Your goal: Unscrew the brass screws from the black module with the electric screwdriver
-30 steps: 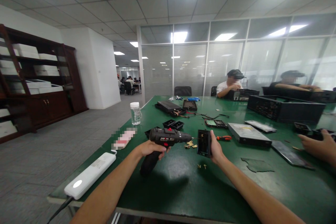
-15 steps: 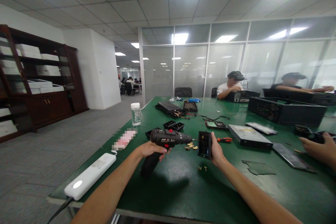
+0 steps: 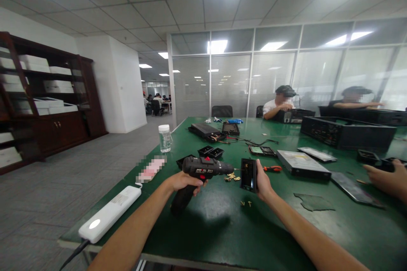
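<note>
The cordless drill (image 3: 203,168) is held above the worktop (image 3: 203,241), its barrel's long axis running nearly level from 9 to 3 o'clock, with a slight dip towards the front. Its chuck and thin bit (image 3: 237,170) point to 3 o'clock, and its handle slants down to 7 o'clock, ending in a thick black base. The left grip (image 3: 183,180) is wrapped around the upper handle, so the barrel lies at 1 o'clock from it and the base at 7.

The black plastic box (image 3: 246,182) stands on end in the air, its long axis close to 12–6 o'clock and its open face turned towards the viewer. The right grip (image 3: 263,182) is clamped on its 3 o'clock side, which puts the box at 9 o'clock from that hand; some fingertips are hidden. The bit reaches the box's 9 o'clock edge in the view, but whether it touches cannot be told.

Brass plates (image 3: 232,177) lie on the worktop between chuck and box, farther back. Two small brass screws (image 3: 246,204) lie at 6 o'clock from the box. An orange-handled screwdriver (image 3: 272,169) shows at 1 o'clock from the right grip, and an optical drive (image 3: 303,163) lies farther out at 2. Small black trays (image 3: 210,151) sit just behind the drill, at 12 o'clock.
</note>
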Tool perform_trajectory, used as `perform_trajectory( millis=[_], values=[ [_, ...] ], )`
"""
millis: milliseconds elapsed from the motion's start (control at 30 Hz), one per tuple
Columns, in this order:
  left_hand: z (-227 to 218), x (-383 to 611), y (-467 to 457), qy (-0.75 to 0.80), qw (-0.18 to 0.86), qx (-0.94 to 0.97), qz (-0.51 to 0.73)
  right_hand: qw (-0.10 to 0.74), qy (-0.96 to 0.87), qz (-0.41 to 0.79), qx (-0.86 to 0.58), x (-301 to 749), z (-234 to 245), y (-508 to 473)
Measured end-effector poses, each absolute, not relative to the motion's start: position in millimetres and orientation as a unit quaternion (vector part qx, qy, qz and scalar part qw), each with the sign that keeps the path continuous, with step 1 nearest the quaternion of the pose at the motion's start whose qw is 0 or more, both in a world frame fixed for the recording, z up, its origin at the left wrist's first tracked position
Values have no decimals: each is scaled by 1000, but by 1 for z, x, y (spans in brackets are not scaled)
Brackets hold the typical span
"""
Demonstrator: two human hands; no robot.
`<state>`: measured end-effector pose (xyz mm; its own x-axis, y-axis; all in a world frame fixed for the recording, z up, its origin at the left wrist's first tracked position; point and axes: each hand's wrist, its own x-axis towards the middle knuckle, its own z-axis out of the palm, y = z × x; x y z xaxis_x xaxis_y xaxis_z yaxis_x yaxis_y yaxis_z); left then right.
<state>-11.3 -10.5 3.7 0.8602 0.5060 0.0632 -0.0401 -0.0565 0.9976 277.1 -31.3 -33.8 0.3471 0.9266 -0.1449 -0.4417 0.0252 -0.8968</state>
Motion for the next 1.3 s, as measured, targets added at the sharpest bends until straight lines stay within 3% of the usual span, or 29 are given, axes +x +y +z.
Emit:
perform_trajectory(
  millis=[1300],
  values=[
    [3, -13, -8, 165, 660, 700, 215, 674, -257, 506, -474, 271, -29, -36]
  ],
)
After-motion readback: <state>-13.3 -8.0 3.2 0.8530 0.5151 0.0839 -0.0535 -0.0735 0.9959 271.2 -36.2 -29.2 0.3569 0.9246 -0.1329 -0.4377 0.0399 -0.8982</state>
